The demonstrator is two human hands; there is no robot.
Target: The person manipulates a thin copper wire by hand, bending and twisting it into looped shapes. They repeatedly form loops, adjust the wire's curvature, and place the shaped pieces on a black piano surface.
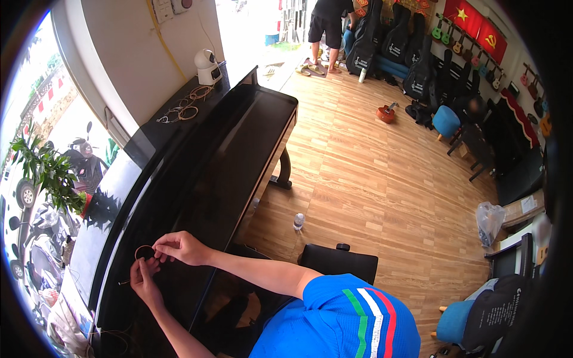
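A thin copper-coloured coiled string (143,246) is held up as a small ring above the black upright piano (239,140). My left hand (145,279) pinches its lower side, palm partly turned up. On the ring's right side, the bent fingers of my right hand (181,248) are closed, thumb and forefinger together on the string. The two hands nearly touch. A short pale end sticks out left of my left hand; where it joins the string is hidden.
Several loose coils (185,110) lie on the piano's far top beside a white camera (208,67). A potted plant (77,201) stands left. A bottle (299,221), black bench (338,262) and small guitar (387,113) are on the floor. Another person (327,27) stands far off.
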